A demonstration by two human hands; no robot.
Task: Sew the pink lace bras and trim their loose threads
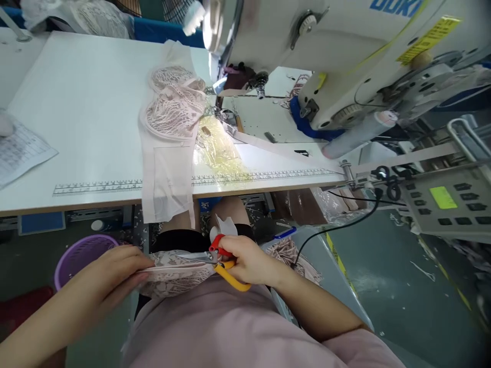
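**Pale Pinks, Red and Yellow, White**

The scissors (222,258) have one red handle and one yellow. The lace piece (172,276) is pale pink openwork, like the bra (174,105) on the white surface (84,102). The basket (80,253) is purple. The sewing machine (345,56) is white with blue lettering and a yellow label.

Both forearms reach in over the lap; the left hand (117,268) lies flat with fingers pinched, the right hand (247,260) curls closed.

garment (169,117) on table (76,102), machine (345,56) right
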